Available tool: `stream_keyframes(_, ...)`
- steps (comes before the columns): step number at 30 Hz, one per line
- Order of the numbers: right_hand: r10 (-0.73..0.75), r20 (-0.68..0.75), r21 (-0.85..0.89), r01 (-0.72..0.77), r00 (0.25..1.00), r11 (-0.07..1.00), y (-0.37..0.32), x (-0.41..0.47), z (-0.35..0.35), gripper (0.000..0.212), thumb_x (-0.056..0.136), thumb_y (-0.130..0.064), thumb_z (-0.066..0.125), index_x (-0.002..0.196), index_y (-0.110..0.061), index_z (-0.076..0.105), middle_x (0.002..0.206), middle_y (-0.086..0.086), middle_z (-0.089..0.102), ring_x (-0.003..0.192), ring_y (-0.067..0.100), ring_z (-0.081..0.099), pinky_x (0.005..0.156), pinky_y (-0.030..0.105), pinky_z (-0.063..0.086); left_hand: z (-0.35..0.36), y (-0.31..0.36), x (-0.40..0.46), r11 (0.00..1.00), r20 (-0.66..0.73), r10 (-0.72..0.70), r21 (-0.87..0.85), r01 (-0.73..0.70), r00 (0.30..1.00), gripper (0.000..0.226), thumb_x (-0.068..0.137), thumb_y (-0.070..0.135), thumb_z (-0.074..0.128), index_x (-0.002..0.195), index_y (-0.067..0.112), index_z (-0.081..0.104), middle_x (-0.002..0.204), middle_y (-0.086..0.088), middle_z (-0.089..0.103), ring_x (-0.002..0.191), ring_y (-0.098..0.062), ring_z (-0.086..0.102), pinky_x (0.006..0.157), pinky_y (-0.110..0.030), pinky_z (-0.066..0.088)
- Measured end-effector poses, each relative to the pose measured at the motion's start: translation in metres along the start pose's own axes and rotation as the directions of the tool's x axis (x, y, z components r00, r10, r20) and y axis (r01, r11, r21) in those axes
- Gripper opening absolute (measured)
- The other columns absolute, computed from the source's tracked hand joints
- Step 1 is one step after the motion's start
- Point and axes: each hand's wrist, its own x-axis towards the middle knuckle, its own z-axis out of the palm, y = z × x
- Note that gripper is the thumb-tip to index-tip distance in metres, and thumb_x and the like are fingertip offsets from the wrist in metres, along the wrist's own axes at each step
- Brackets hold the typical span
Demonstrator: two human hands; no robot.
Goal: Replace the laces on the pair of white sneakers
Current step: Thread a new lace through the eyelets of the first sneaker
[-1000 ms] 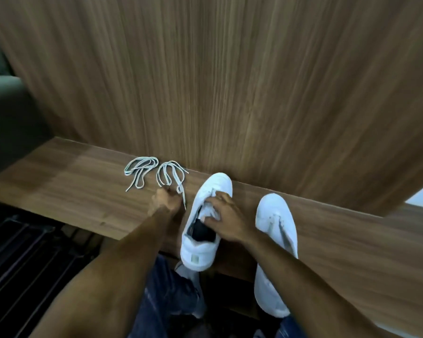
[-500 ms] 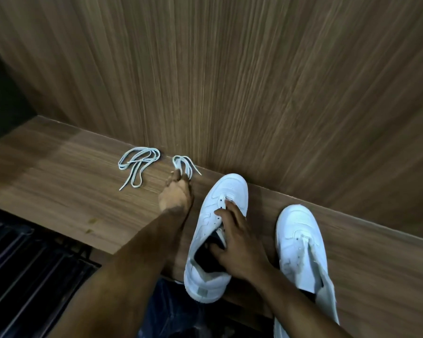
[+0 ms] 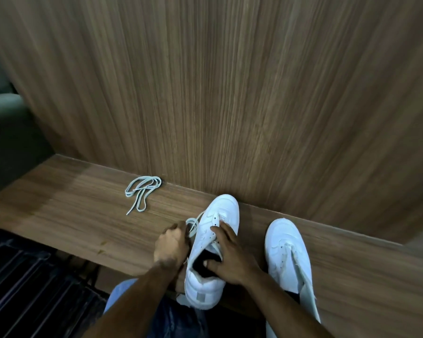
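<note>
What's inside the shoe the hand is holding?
The sneaker shows only a dark opening; no foot shows in it. The right hand rests across it, thumb at the opening, so part of the inside is hidden. No lace runs through its eyelets.

Right sneaker [image 3: 287, 252] heel cut off below, lace [image 3: 192, 225] end seemingly hidden inside left fist [image 3: 171, 245]
</note>
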Motion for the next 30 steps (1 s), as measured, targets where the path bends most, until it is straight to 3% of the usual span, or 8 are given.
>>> stream_keyframes(3,0.027,0.096,0.045,-0.031,0.995,0.999,-0.003,-0.009,-0.010,0.094,0.083,-0.047,0.066,0.153,-0.030,0.007,0.162,-0.007,-0.007,0.149,0.011,0.000,0.118,0.034,0.019,-0.013,-0.004,-0.014,0.944,0.060,-0.224,-0.233,0.232,0.973,0.009,0.085,0.020,0.054,0.093,0.021,0.059,0.100,-0.016,0.068,0.097,-0.038,0.063,0.079,-0.035,0.049)
stream_keyframes(6,0.028,0.130,0.094,-0.041,0.991,0.995,-0.005,-0.026,-0.027,0.089,0.087,-0.043,0.064,0.154,-0.026,0.008,0.162,-0.001,0.002,0.149,0.015,0.006,0.119,0.033,0.017,-0.034,-0.004,-0.024,0.762,0.103,-0.425,-0.496,0.416,0.900,0.010,0.078,0.015,0.062,0.069,0.020,0.061,0.090,-0.014,0.069,0.093,-0.034,0.065,0.083,-0.031,0.050)
stream_keyframes(9,0.005,0.007,0.043,-0.005,1.000,0.999,0.001,-0.047,-0.045,0.076,0.089,-0.044,0.061,0.152,-0.026,0.022,0.159,-0.004,0.020,0.145,0.014,0.022,0.114,0.028,0.026,-0.064,0.021,-0.026,0.595,0.030,-0.523,-0.703,0.389,0.852,0.023,0.078,0.010,0.068,0.059,0.018,0.057,0.079,-0.010,0.067,0.080,-0.024,0.061,0.082,-0.028,0.046)
stream_keyframes(14,0.035,-0.245,0.128,-0.004,0.969,0.992,0.011,-0.079,-0.078,0.048,0.089,-0.040,0.062,0.134,-0.029,0.050,0.136,-0.007,0.053,0.125,0.012,0.050,0.103,0.027,0.039,-0.109,0.091,-0.028,0.454,-0.052,-0.274,-0.887,0.082,0.960,0.034,0.079,-0.015,0.062,0.060,0.013,0.055,0.063,0.002,0.059,0.056,-0.011,0.052,0.058,-0.015,0.050)
stream_keyframes(18,0.127,-0.309,0.125,-0.093,0.943,0.988,0.018,-0.105,-0.090,0.040,0.088,-0.034,0.065,0.125,-0.019,0.060,0.128,-0.003,0.058,0.122,0.015,0.051,0.100,0.025,0.038,-0.119,0.141,-0.044,0.370,0.007,-0.122,-0.927,0.052,0.992,0.028,0.081,-0.015,0.060,0.065,0.008,0.057,0.055,0.007,0.062,0.041,0.000,0.054,0.039,-0.014,0.042)
stream_keyframes(21,0.149,-0.211,-0.025,-0.158,0.966,0.987,0.027,-0.134,-0.080,0.061,0.080,-0.051,0.063,0.131,-0.019,0.055,0.140,0.005,0.046,0.133,0.022,0.041,0.106,0.029,0.033,-0.100,0.158,-0.059,0.395,0.032,-0.123,-0.915,0.079,0.992,0.026,0.081,-0.011,0.061,0.067,0.010,0.060,0.051,-0.005,0.057,0.034,-0.004,0.050,0.041,-0.018,0.042)
stream_keyframes(24,0.173,-0.081,-0.115,-0.182,0.982,0.977,0.042,-0.153,-0.059,0.090,0.078,-0.063,0.061,0.152,-0.030,0.022,0.161,0.006,0.008,0.149,0.024,0.009,0.117,0.035,0.018,-0.064,0.159,-0.072,0.394,0.096,-0.200,-0.903,0.170,0.975,0.022,0.080,-0.006,0.063,0.066,0.011,0.064,0.058,-0.008,0.063,0.051,-0.020,0.060,0.058,-0.026,0.051)
stream_keyframes(30,0.227,-0.079,-0.220,-0.239,0.971,0.946,0.040,-0.154,-0.041,0.107,0.072,-0.066,0.062,0.153,-0.034,-0.002,0.162,-0.004,-0.011,0.149,0.028,-0.008,0.110,0.049,0.034,-0.022,0.157,-0.089,0.327,0.259,-0.341,-0.868,0.372,0.904,0.019,0.077,0.007,0.072,0.062,0.017,0.068,0.069,-0.006,0.070,0.076,-0.034,0.068,0.083,-0.047,0.056)
